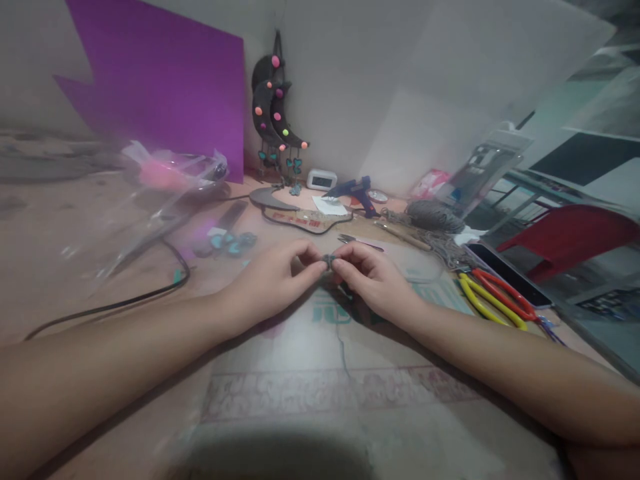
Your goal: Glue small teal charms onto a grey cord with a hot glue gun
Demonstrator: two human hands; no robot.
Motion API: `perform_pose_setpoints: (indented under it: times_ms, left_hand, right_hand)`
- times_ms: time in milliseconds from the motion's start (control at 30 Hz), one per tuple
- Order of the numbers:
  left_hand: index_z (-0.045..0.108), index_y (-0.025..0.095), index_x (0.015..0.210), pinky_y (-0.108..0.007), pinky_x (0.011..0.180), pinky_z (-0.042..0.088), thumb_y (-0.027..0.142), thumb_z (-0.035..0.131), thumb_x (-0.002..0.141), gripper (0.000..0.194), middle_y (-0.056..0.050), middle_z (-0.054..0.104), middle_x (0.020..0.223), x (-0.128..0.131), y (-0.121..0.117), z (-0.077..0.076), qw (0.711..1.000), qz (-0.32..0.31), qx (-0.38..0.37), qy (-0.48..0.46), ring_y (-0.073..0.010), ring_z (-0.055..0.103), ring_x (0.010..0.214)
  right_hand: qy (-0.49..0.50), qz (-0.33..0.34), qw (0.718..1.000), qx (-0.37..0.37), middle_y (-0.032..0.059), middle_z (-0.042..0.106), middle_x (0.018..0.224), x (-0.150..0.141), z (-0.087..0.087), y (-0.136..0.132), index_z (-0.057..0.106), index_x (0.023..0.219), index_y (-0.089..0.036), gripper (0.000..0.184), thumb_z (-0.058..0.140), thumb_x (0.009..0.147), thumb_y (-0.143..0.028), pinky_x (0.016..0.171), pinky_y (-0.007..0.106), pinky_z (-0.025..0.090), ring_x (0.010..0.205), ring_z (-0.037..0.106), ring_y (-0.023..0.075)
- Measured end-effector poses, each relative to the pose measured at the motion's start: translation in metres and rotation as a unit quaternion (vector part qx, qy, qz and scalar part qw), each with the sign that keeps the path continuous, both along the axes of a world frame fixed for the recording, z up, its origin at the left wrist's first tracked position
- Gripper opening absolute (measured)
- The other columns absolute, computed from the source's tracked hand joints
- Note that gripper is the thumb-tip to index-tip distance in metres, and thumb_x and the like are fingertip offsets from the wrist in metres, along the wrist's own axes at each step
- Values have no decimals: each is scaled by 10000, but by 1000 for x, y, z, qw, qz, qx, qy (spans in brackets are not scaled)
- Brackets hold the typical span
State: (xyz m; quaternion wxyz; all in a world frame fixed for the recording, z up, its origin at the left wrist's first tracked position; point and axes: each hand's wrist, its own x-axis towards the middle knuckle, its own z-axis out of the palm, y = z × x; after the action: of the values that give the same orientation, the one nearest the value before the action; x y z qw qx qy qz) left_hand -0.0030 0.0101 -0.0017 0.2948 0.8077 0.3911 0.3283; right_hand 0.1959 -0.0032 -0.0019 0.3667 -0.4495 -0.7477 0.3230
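Above the middle of the work surface, my left hand (270, 280) and my right hand (377, 280) meet fingertip to fingertip. Between them is a small greyish-green knot of yarn (329, 261), pinched by thumb and forefinger on each side. A thin strand (343, 350) runs down from beneath the hands over the printed surface. Just beyond the fingers lie fine-tipped tweezers (367, 243). Teal butterfly-shaped pieces (233, 243) rest to the left of my left hand, somewhat blurred.
A blue glue gun (367, 200), a white digital clock (321, 179) and crescent ornaments (270, 107) stand at the back. At right are grey yarn (433, 217), yellow-and-red handled tools (493, 300) and a phone (510, 273). A black cable (120, 305) and plastic bag (165, 173) lie left.
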Motion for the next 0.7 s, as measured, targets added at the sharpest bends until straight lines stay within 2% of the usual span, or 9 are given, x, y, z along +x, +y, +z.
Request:
perform_pose_setpoints:
  times_ms: [267,500,700]
  left_hand:
    - [619,182,846,-304,702,429,332,518,925,197,-4,659,827,1,-1,1,1000,1,-6,-2,-173,595,781]
    - [623,188,946,-304,729,450,391,517,940,229,-5,671,893,0,-1,-2,999,1,-14,-35,-173,609,823]
    - [631,183,854,-314,721,434,349,519,935,216,-7,668,838,0,-1,0,1000,11,11,-7,-179,604,798]
  right_hand:
    - [7,3,1000,-4,-26,593,702,0,0,-1,596,900,-183,164,552,928,-339,561,236,411,571,500,92]
    - [-9,-1,1000,11,-24,593,701,0,1,-1,598,882,-181,149,546,925,-314,573,238,410,584,504,95]
    - [-25,2,999,23,-12,604,735,-1,1,-1,611,870,-181,136,553,913,-297,592,244,422,628,529,107]
